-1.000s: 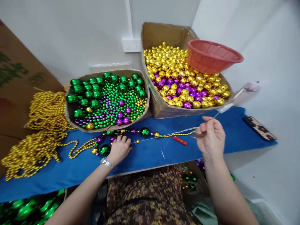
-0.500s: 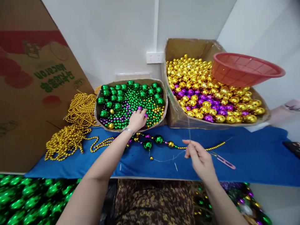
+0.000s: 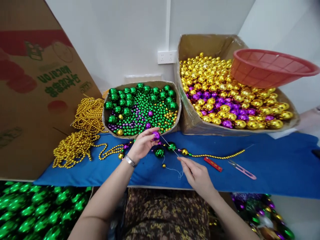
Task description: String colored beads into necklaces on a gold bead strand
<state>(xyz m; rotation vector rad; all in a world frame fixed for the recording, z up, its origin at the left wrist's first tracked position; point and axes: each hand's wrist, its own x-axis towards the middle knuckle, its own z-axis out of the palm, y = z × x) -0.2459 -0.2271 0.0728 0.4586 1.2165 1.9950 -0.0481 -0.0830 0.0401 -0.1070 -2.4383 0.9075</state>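
Note:
Between the fingertips of my left hand [image 3: 143,145] is a shiny purple bead [image 3: 156,135], held above the front rim of the bead box. My right hand [image 3: 196,174] pinches a thin needle [image 3: 171,146] whose far tip reaches the purple bead; whether it is inside the hole I cannot tell. A pale thread [image 3: 172,169] hangs below, running to a small gold bead [image 3: 164,165] and a large green bead [image 3: 159,152]. Behind my hands lies a strand of mixed beads, with a gold bead [image 3: 184,152] and a row of tiny gold beads [image 3: 220,156] to the right.
A low box [image 3: 179,115] holds green, purple and gold beads. Beside it stands a larger carton [image 3: 186,121] of gold and purple balls with a red basket [image 3: 272,71] on top. Pink thread snips [image 3: 242,169], a red packet [image 3: 213,164] and gold bead chains [image 3: 72,146] lie on the blue cloth [image 3: 282,166].
My left hand has come out of the bead box toward me with a purple bead. My right hand has moved left, bringing the needle to the bead, and the red packet now shows.

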